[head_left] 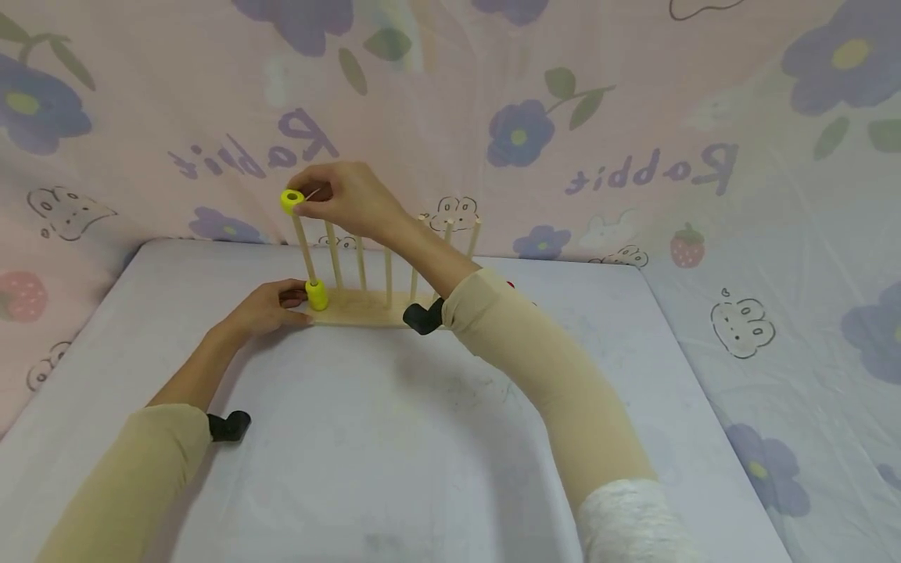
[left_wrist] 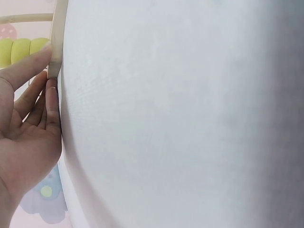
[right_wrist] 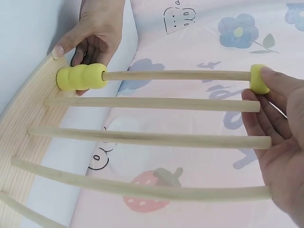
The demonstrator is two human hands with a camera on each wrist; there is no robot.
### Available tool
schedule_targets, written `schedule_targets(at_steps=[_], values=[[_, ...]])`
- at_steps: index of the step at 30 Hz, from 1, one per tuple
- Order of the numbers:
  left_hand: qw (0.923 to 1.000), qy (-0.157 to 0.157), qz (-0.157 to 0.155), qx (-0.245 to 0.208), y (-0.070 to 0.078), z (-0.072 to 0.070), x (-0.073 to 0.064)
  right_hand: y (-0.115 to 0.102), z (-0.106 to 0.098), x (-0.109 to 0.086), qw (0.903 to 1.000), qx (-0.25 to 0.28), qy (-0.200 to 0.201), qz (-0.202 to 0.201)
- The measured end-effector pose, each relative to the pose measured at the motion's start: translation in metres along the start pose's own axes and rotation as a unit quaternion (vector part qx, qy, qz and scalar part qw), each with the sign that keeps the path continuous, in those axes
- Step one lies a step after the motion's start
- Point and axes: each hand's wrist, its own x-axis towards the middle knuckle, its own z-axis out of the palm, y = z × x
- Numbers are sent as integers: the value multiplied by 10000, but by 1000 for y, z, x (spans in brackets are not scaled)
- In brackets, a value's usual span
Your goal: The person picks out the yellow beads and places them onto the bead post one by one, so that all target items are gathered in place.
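My right hand (head_left: 348,199) pinches a yellow bead (right_wrist: 258,79) between thumb and fingers, at the top end of the leftmost wooden peg (right_wrist: 175,75). Three more yellow beads (right_wrist: 80,77) sit stacked at the foot of that same peg. My left hand (head_left: 271,309) holds the left end of the wooden base (head_left: 362,317), its thumb on the front edge and its fingers around the end, beside the stacked beads. In the left wrist view the base (left_wrist: 58,38) shows edge-on under the thumb.
Several bare wooden pegs (right_wrist: 152,137) stand in a row along the base, right of the beaded one. The right forearm crosses in front of some of them. A small red thing (head_left: 510,285) peeks out behind that forearm. The white table (head_left: 352,438) meets a patterned cloth (head_left: 436,102) behind.
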Motion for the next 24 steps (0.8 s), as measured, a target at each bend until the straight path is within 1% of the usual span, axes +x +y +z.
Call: schedule_targets(at_steps=[7,12,16,21,24], values=[[9999,-21,127,-40,1,-2,-1,-1,0,1,9995,-226,-162,145],[9999,-43,110,-63,2,-3,0,0,1,4,9980,-558,-270,154],[9999,-75,76,-61,2,-3,0,0,1,4,9971,-688,-300,154],[9999,-85,57,6,3,-2,0,-1,1,3,9972,-663,-309,131],[9999,-82,79,-41,3,-3,0,-1,-1,2,9983,-496,-250,187]])
